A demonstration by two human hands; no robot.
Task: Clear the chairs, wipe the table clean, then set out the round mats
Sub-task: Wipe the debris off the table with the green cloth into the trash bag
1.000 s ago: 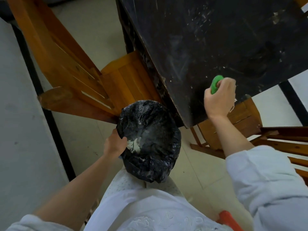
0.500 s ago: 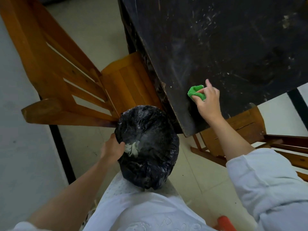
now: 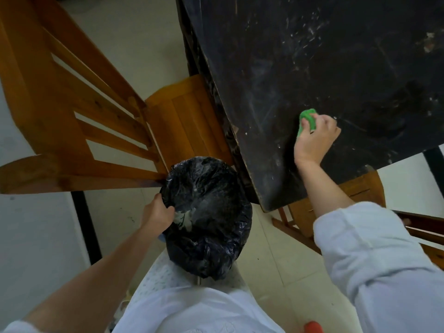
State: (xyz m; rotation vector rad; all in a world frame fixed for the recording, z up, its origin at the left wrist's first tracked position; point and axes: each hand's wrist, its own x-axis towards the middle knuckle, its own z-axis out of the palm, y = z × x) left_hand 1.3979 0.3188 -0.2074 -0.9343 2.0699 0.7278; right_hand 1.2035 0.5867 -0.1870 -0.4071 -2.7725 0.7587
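The dark table [image 3: 324, 68] fills the upper right, its top streaked with white smears and crumbs. My right hand [image 3: 314, 140] presses a green cloth [image 3: 307, 117] onto the tabletop near its front corner. My left hand [image 3: 156, 215] grips the rim of a bin lined with a black bag [image 3: 206, 212], held just below and left of the table corner. Some white scraps lie inside the bag. No round mats are in view.
A wooden chair [image 3: 101, 131] stands at the left, its seat tucked against the table edge. Another wooden chair [image 3: 355, 195] sits under the table's front corner at the right. Pale tiled floor [image 3: 276, 255] lies below. A red object [image 3: 312, 328] shows at the bottom edge.
My right hand slid the green cloth left toward the table edge, then back right and slightly farther onto the tabletop. My left hand kept hold of the bin.
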